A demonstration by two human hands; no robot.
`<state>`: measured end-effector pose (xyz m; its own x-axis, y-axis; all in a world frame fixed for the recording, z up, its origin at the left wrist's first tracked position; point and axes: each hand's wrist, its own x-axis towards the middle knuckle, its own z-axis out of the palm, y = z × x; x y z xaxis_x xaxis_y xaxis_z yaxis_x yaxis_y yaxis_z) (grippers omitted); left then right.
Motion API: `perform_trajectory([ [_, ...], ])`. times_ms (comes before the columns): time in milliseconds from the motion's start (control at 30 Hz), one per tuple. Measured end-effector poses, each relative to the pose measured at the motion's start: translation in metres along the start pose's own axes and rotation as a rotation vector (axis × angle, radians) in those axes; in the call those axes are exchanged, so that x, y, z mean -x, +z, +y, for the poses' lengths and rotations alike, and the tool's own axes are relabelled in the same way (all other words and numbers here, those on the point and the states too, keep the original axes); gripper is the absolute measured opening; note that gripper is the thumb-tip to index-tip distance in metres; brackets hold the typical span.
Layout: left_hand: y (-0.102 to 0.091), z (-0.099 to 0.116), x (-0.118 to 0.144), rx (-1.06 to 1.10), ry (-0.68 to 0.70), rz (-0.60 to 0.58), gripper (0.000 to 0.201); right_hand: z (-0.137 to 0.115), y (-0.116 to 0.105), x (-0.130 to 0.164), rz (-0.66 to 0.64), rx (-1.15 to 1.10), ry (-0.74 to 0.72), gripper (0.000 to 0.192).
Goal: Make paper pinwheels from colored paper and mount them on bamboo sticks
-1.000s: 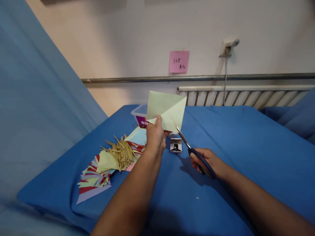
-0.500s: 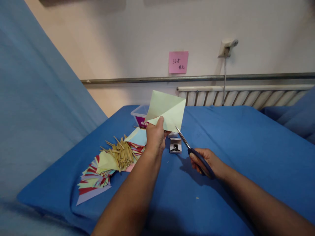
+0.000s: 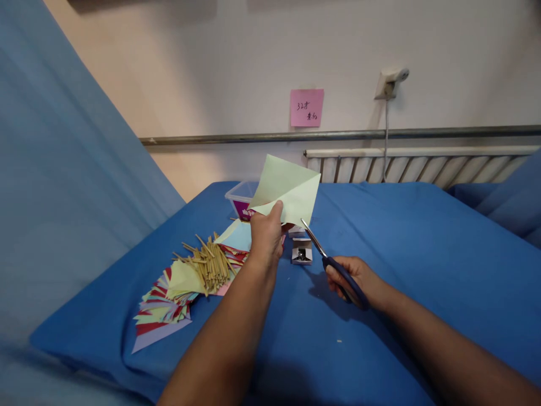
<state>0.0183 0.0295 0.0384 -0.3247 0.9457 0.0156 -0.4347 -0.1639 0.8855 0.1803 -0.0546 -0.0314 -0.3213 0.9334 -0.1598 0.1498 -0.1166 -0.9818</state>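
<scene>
Head view: the left hand (image 3: 266, 234) is clamped on a green sheet (image 3: 287, 183), thumb on the near side, the other fingers mostly hidden. The sheet, raised above the blue-covered table (image 3: 401, 242), extends from that hand toward 1 o'clock, with a diagonal crease across it. Near 4 o'clock from the left hand, the right hand (image 3: 364, 274) is closed around the handles of scissors (image 3: 329, 261), whose blades point between 10 and 11 o'clock. The tip is at the green sheet's lower edge, on its right; I cannot tell whether they touch.

Outward from the left hand, a box (image 3: 301, 259) with small dark pieces inside sits at 4 o'clock, with a second box (image 3: 296, 232) just behind it. A clear tub (image 3: 242, 210) with a purple label stands between 10 and 11, partly behind the green sheet. A blue sheet (image 3: 237, 237) lies at 9. Sticks (image 3: 213, 268) are heaped at 8, a yellow sheet (image 3: 182, 278) just beside them, and a fan of coloured sheets (image 3: 163, 313) lies farther out that way. On the wall, a pink note (image 3: 307, 107) is at 1, and a socket (image 3: 385, 84) between 1 and 2.
</scene>
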Motion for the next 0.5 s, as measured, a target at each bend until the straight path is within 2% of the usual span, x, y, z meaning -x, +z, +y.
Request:
perform_trajectory([
  [300, 0.0004, 0.0021, -0.0012, -0.047, -0.017, -0.003, 0.031, -0.0053, 0.0012, 0.0019, 0.021, -0.041, -0.006, 0.044],
  [500, 0.0011, -0.0027, -0.0018, 0.034, 0.062, -0.024, 0.027, -0.0010, -0.0003, 0.0012, 0.007, -0.037, -0.024, 0.046],
])
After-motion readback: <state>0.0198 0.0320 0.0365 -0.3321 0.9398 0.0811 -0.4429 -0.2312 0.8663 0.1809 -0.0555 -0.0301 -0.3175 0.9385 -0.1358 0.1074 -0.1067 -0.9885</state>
